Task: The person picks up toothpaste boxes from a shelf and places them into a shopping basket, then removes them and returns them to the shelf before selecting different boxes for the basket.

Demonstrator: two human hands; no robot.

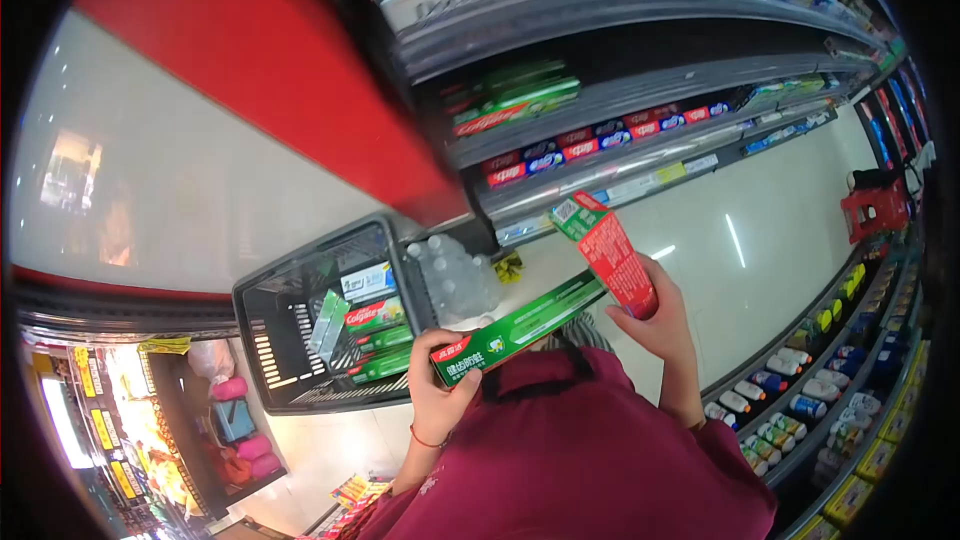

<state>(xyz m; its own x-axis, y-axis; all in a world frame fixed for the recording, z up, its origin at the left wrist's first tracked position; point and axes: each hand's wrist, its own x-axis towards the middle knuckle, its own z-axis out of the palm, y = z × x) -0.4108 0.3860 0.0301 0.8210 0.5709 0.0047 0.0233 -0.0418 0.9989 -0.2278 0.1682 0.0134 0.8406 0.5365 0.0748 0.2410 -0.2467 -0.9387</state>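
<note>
My left hand (440, 405), with a red cord round the wrist, grips one end of a long green toothpaste box (535, 325). Closed round the lower end of a red box with a green end (612, 255) is my right hand (660, 315); this box stands tilted up, printed with white text and a barcode. The far end of the green box overlaps the red one in this view. Just left of my hands is a dark shopping basket (262, 285), holding several toothpaste boxes (375, 315), some marked Colgate.
Shelves (640, 105) with rows of toothpaste boxes run across the top. Clear plastic bottles (450, 275) stand on the floor beside the basket. Bottles line the shelves (800, 400) at the right, and a red stool (872, 212) stands farther along the aisle.
</note>
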